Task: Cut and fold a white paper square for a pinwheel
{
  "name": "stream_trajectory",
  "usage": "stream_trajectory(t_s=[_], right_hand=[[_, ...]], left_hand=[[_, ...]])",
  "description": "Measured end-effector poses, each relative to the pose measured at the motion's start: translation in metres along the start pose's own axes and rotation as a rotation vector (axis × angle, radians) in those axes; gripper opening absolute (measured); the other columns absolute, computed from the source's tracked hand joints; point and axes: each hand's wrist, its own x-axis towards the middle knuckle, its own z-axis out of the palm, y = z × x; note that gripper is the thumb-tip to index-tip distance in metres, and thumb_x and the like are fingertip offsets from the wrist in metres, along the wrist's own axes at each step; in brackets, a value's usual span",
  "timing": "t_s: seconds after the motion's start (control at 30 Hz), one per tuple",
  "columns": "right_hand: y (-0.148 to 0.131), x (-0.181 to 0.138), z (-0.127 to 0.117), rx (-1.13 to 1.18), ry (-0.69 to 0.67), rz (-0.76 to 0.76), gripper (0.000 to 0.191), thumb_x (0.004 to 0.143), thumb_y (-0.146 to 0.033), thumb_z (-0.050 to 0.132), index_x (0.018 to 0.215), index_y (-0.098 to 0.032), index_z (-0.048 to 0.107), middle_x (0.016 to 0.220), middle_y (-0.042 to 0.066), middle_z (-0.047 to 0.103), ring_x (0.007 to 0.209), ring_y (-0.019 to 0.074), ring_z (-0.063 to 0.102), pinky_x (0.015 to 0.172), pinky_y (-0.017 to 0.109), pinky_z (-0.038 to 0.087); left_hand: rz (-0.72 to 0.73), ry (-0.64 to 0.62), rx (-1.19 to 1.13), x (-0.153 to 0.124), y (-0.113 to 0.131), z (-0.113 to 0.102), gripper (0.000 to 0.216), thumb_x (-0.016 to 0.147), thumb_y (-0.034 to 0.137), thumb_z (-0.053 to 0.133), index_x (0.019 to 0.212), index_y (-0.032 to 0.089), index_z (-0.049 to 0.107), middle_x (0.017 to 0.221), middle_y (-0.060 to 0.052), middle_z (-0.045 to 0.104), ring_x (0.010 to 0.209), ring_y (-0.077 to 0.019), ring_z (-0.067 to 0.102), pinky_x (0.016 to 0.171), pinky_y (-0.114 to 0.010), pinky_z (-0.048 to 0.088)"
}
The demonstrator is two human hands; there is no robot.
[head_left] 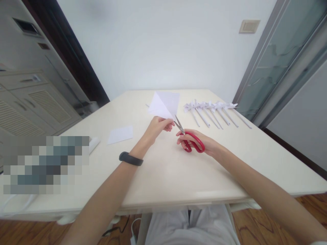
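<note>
My left hand [160, 125], with a dark band on the wrist, is closed, pinching the near corner of a sheet of white paper [160, 105]. The paper has a diagonal line across it, as if folded or overlapping another sheet; I cannot tell which. In my right hand [208, 143] is a pair of scissors [194, 142] with red handles, fingers through the loops. Their blades are parted and point up and left, close to the paper's near corner and the left fingertips. Whether the blades touch the paper is unclear.
Several white paper pinwheels [213, 110] on rolled paper sticks lie in a row at the table's right. A smaller white paper piece [120, 134] lies left of my hands. A pixelated area covers the table's left side. A white wall [166, 44] stands behind the table [166, 183].
</note>
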Motion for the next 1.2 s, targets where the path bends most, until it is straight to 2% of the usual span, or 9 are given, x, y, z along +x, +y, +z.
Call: stream_trajectory(t_s=[0.33, 0.9, 1.2], right_hand=[[0.001, 0.002, 0.000, -0.010, 0.020, 0.013, 0.019, 0.093, -0.030, 0.056, 0.102, -0.013, 0.061, 0.089, 0.003, 0.064, 0.068, 0.0118, 0.061, 0.060, 0.027, 0.053], [0.007, 0.005, 0.000, 0.003, 0.003, -0.061, 0.019, 0.093, -0.030, 0.056, 0.100, -0.013, 0.061, 0.087, 0.002, 0.063, 0.066, 0.0112, 0.060, 0.058, 0.026, 0.052], [0.009, 0.005, 0.002, -0.009, 0.041, -0.067, 0.020, 0.093, -0.031, 0.056, 0.103, -0.013, 0.061, 0.090, 0.003, 0.064, 0.068, 0.0119, 0.061, 0.060, 0.027, 0.053]], left_hand=[[-0.033, -0.098, 0.024, -0.007, 0.007, 0.015, 0.026, 0.090, 0.034, 0.057, 0.107, 0.014, 0.062, 0.103, -0.006, 0.065, 0.086, -0.0181, 0.064, 0.074, -0.036, 0.055], [-0.039, -0.093, 0.001, -0.008, 0.009, 0.015, 0.025, 0.090, 0.034, 0.057, 0.105, 0.013, 0.062, 0.100, -0.006, 0.065, 0.084, -0.0173, 0.064, 0.073, -0.035, 0.055], [-0.086, -0.085, 0.005, -0.011, 0.012, 0.016, 0.026, 0.090, 0.034, 0.057, 0.107, 0.014, 0.062, 0.104, -0.007, 0.065, 0.088, -0.0185, 0.064, 0.076, -0.037, 0.055]])
